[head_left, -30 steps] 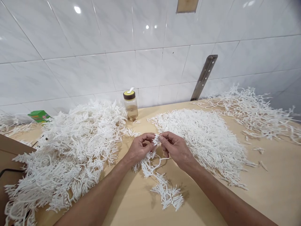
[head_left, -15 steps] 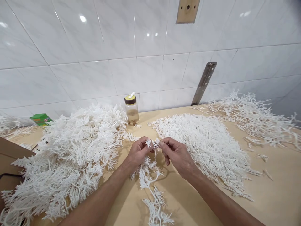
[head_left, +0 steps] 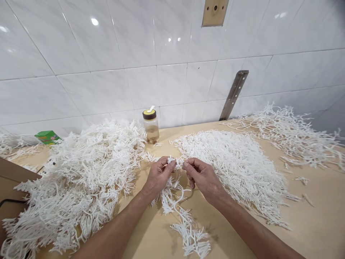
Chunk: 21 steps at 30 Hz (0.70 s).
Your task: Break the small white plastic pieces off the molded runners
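Observation:
Between my two hands stretches the top of a white branching plastic strand point(head_left: 178, 163), its frilly clusters hanging down toward the table's front edge. My left hand point(head_left: 161, 174) pinches it between thumb and fingers. The thumb and forefinger of my right hand point(head_left: 201, 176) close on its other side. A large tangled pile of white frilly strands point(head_left: 88, 176) lies to the left. On the right is a flatter heap of small white pieces point(head_left: 237, 169), close beside my right hand.
A lidded jar point(head_left: 151, 126) of yellowish liquid stands near the tiled wall. Thin bare white strands point(head_left: 296, 133) lie at the back right. A green box point(head_left: 47, 137) and a brown box point(head_left: 16, 180) are at left. A metal bracket point(head_left: 234, 95) leans by the wall.
The hanging part of the strand has swung to the right and its lower end sits further right. My hands have barely moved and still pinch the strand.

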### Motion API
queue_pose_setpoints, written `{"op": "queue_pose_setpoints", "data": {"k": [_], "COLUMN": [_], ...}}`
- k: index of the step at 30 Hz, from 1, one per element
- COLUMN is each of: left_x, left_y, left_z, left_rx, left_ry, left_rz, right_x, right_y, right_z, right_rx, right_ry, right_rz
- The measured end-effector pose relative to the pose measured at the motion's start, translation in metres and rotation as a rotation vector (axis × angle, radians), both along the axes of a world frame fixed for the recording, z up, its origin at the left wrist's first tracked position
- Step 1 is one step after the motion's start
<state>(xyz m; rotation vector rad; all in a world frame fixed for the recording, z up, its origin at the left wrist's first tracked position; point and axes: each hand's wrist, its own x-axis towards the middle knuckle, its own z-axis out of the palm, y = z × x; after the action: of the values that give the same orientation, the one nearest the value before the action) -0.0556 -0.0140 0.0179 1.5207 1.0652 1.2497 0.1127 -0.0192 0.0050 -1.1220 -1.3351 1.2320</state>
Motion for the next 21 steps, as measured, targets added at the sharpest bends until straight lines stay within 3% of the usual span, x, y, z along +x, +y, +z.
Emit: {"op": "queue_pose_setpoints", "data": {"k": [7,16,21], "left_x": [0.0016,0.0002,-0.0002], "left_y": [-0.0019,-0.0009,0.0005], "left_z": [0.0001,-0.0032,-0.0057], "left_rx": [-0.039,-0.105,-0.071], "left_ry": [0.006,0.002,0.006], "left_rz": [0.079,-0.016,0.03], "right_x": [-0.0019,-0.0019,-0.0028], "right_y": [-0.0019,-0.0043,-0.0035], "right_z": [0.0019,0.0046,0.0013], "right_rx": [-0.001,0.045,0.029], "right_ry": [-0.034,-0.076,-0.075], "right_rz": [-0.007,0.014,0.029]}}
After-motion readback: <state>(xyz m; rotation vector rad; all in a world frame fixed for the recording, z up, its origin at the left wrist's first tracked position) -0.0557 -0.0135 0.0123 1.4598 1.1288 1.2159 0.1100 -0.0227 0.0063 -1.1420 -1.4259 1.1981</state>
